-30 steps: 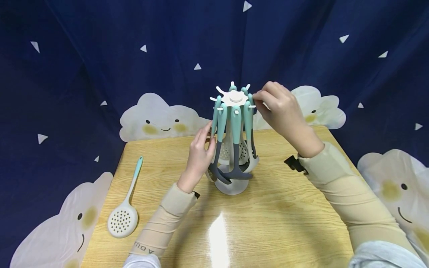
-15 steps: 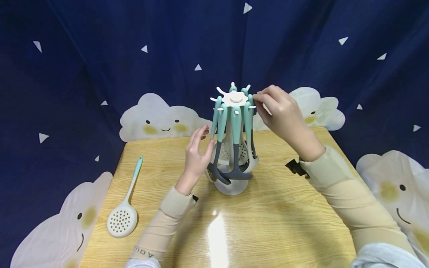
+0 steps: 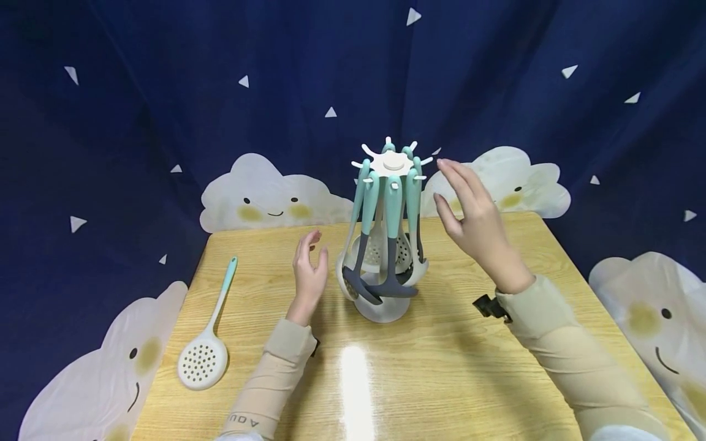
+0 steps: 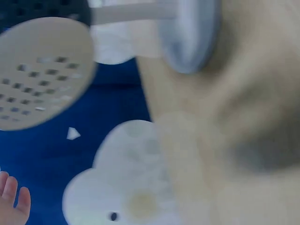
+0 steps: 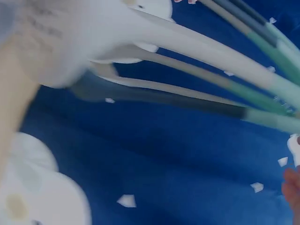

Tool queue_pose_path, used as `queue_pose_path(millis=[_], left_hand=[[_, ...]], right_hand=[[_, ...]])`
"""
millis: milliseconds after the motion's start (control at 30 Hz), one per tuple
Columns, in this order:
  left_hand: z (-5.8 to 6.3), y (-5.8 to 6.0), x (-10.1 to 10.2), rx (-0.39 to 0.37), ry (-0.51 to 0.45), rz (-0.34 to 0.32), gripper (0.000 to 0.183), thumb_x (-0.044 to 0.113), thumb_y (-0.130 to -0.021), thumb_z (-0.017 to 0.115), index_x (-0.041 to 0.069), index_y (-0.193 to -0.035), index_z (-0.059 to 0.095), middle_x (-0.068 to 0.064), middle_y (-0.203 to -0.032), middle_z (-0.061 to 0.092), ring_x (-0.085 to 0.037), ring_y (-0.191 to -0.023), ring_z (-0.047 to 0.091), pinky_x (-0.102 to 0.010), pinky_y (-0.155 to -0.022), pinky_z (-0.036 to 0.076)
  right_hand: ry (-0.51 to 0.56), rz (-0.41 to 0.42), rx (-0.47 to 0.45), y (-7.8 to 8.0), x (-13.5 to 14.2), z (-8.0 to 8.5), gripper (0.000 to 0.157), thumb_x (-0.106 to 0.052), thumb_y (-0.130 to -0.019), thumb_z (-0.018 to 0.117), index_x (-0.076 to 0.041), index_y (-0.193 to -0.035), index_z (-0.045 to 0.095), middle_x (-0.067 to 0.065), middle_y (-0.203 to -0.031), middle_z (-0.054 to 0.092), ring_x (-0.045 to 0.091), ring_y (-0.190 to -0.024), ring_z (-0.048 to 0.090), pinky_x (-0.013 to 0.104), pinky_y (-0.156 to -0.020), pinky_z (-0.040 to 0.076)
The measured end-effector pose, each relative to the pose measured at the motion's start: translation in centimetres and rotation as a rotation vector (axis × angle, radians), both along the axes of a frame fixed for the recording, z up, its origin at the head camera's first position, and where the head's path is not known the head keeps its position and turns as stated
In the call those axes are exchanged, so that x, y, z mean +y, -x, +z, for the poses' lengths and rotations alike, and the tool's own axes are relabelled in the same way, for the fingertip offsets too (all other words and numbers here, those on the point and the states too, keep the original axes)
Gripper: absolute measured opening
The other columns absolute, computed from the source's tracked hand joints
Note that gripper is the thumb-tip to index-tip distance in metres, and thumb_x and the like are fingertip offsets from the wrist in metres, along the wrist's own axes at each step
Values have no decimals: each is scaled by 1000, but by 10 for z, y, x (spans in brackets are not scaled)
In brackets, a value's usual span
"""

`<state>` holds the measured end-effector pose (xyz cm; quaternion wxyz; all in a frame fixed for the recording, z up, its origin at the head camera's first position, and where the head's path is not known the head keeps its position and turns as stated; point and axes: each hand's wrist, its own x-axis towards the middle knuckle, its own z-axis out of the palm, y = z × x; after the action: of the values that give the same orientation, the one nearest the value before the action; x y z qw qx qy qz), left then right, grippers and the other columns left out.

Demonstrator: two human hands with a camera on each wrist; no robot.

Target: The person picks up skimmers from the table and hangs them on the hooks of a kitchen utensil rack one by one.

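Note:
A white rotating utensil rack (image 3: pixel 394 163) stands on its round base (image 3: pixel 382 310) in mid-table. Several utensils with mint-green handles hang from its hooks, among them a dark grey turner (image 3: pixel 392 286) at the front and a pale slotted skimmer (image 4: pixel 44 77) at the back. Left of the rack, my left hand (image 3: pixel 310 274) is raised with fingers loosely bent, apart from the utensils. My right hand (image 3: pixel 475 220) is right of the rack's top, its fingers spread from the thumb; nothing is in it. Both wrist views catch only fingertips and are partly blurred.
A pale slotted skimmer (image 3: pixel 202 362) with a mint handle lies on the left of the wooden table (image 3: pixel 463 355). Behind the table hangs a dark blue curtain (image 3: pixel 309 61) with white triangles and clouds.
My left hand has drawn away from the hanging utensils, left and down. My right hand has let go of the handle at the rack's right side, moved slightly right and spread its fingers.

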<state>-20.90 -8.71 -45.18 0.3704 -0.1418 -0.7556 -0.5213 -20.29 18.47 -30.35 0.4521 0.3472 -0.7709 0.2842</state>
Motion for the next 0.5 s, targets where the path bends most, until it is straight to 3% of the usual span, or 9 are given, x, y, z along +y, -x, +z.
queue_pose_path(millis=[133,233,367,500], left_hand=[[-21,2,-7,-158,18,-19,38,-6,-82,53,-7,-119,48,-22,-111,55,-34,-103,51,-50,-86,42],[-32,4,-10,-344,50,-46,45,-5,-82,53,-8,-125,42,-24,-119,49,-35,-109,47,-48,-91,40],[-44,6,-12,-615,126,-119,52,0,-85,53,-7,-134,34,-23,-130,41,-35,-120,40,-44,-99,36],[-58,8,-11,-756,194,-216,54,6,-87,55,-6,-135,33,-25,-134,40,-37,-124,38,-42,-100,37]], right_hand=[[84,-68,-97,1,14,-40,54,4,-78,59,4,-130,42,23,-125,47,35,-117,44,38,-101,34],[141,-128,-215,0,23,-72,57,4,-79,59,6,-132,37,25,-125,43,37,-114,43,41,-96,36],[221,-184,-421,-4,29,-113,61,4,-79,59,8,-133,31,27,-127,39,39,-112,41,48,-93,36],[279,-236,-662,-9,31,-151,64,3,-79,57,11,-134,26,30,-130,33,41,-116,37,51,-96,33]])
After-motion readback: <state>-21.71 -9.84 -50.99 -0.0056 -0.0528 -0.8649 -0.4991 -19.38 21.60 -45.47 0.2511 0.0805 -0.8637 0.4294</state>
